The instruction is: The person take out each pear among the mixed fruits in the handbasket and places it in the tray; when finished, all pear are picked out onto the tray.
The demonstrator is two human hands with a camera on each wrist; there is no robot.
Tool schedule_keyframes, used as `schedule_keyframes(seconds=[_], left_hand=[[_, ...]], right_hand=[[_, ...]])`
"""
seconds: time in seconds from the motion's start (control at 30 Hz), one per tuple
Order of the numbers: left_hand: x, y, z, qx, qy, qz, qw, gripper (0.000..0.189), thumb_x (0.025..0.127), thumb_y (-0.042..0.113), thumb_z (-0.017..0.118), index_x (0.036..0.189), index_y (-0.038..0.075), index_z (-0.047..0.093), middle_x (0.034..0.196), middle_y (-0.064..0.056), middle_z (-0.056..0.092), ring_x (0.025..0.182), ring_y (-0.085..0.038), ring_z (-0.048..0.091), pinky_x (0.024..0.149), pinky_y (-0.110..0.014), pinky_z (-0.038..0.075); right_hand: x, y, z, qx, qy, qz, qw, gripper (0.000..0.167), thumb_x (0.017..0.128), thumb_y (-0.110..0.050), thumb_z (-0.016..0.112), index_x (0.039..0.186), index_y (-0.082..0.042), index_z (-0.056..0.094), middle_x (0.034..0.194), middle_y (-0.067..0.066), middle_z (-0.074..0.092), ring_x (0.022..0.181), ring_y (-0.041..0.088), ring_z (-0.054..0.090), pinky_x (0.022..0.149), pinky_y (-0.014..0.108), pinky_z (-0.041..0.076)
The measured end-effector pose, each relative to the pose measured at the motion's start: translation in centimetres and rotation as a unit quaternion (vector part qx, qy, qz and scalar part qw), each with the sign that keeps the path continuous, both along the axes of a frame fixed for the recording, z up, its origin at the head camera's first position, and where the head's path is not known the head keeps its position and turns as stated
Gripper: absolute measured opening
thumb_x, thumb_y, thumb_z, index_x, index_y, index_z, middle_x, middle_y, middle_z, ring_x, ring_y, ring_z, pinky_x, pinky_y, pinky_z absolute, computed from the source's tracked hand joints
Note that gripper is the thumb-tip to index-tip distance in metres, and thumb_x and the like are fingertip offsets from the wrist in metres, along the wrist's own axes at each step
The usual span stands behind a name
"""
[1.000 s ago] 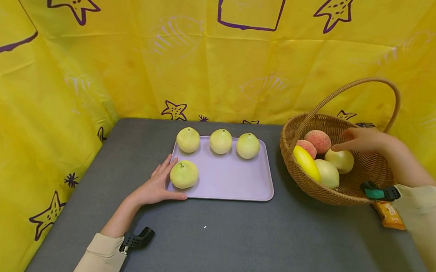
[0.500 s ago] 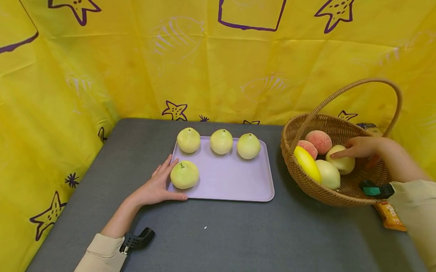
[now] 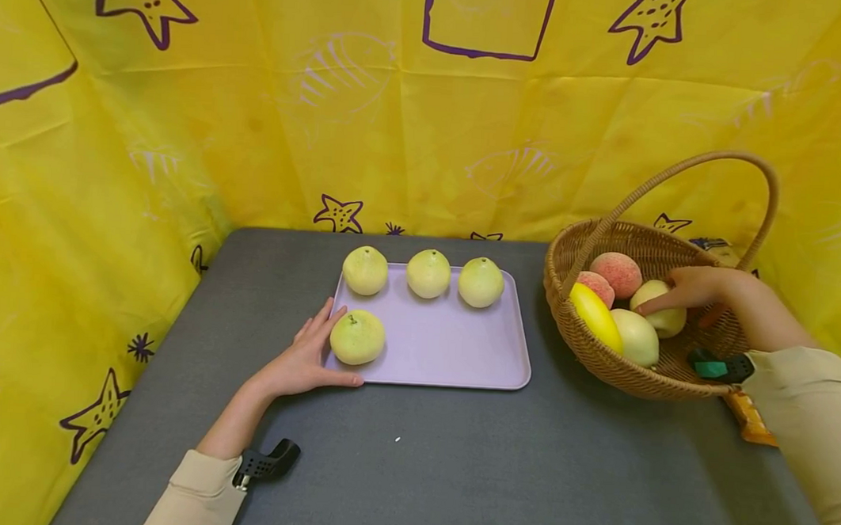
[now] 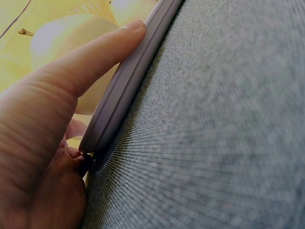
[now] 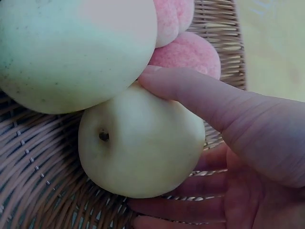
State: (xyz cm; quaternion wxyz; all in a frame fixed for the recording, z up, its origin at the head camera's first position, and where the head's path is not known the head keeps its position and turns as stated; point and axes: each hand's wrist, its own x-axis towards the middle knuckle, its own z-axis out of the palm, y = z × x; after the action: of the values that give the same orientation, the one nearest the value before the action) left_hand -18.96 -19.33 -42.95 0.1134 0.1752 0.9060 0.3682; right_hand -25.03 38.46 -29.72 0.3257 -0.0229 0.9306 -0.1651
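A person's right hand (image 3: 701,287) reaches into a wicker basket (image 3: 594,360) at the right of a dark gray table (image 3: 452,470), thumb and fingers clasped round a pale yellow fruit (image 5: 138,148). The fruit sits in the basket; in the right wrist view its dark-tipped dimple faces out, the thumb lies across its top, and the fingers pass behind and beneath it. A larger, greener speckled fruit (image 5: 71,52) nestles against it, with two pink peaches (image 3: 616,274) and a long yellow fruit (image 3: 596,317) by the basket's left side.

The left hand (image 3: 304,361) rests on the near left corner of a lilac rectangular tray (image 3: 452,339), thumb along the front edge and fingers spread apart at the left. Just beside that hand, one yellow-green fruit (image 3: 357,337) stands on the tray; three similar fruits (image 3: 429,273) line its far side. An orange packet (image 3: 751,418) lies partly hidden beside the right sleeve (image 3: 809,402). Yellow cloth (image 3: 412,151) printed with starfish and fish skeletons hangs behind.
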Motion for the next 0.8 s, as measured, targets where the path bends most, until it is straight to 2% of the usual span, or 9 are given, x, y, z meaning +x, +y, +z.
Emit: schedule_keyframes(seconds=[0.23, 0.4, 0.8], left_hand=[[-0.1, 0.1, 0.0, 0.001, -0.002, -0.002, 1.0000, 0.120, 0.069, 0.051, 0.084, 0.156, 0.006, 0.014, 0.162, -0.018, -0.008, 0.144, -0.047, -0.005, 0.109, -0.068, -0.002], [0.0, 0.2, -0.1, 0.003, -0.004, -0.002, 1.0000, 0.120, 0.070, 0.051, 0.084, 0.156, 0.006, 0.014, 0.162, -0.018, -0.008, 0.144, -0.046, -0.006, 0.109, -0.068, -0.002], [0.1, 0.0, 0.1, 0.005, -0.001, -0.002, 1.0000, 0.120, 0.070, 0.049, 0.085, 0.156, 0.005, 0.015, 0.161, -0.019, -0.008, 0.144, -0.047, -0.006, 0.109, -0.068, -0.002]], right_hand=[[0.3, 0.3, 0.1, -0.003, 0.024, 0.001, 0.9997, 0.076, 0.089, -0.048, 0.066, 0.119, 0.016, 0.035, 0.111, 0.028, 0.046, 0.097, 0.036, 0.054, 0.071, 0.043, 0.055], [0.6, 0.4, 0.5, 0.009, 0.067, 0.004, 0.9977, 0.085, 0.085, -0.048, 0.071, 0.125, 0.017, 0.034, 0.118, 0.035, 0.042, 0.095, 0.037, 0.055, 0.067, 0.042, 0.056], [1.8, -0.1, 2.4, 0.000, 0.148, 0.015, 0.9889, 0.085, 0.086, -0.042, 0.073, 0.132, 0.017, 0.032, 0.116, 0.035, 0.049, 0.085, 0.027, 0.059, 0.063, 0.037, 0.055]])
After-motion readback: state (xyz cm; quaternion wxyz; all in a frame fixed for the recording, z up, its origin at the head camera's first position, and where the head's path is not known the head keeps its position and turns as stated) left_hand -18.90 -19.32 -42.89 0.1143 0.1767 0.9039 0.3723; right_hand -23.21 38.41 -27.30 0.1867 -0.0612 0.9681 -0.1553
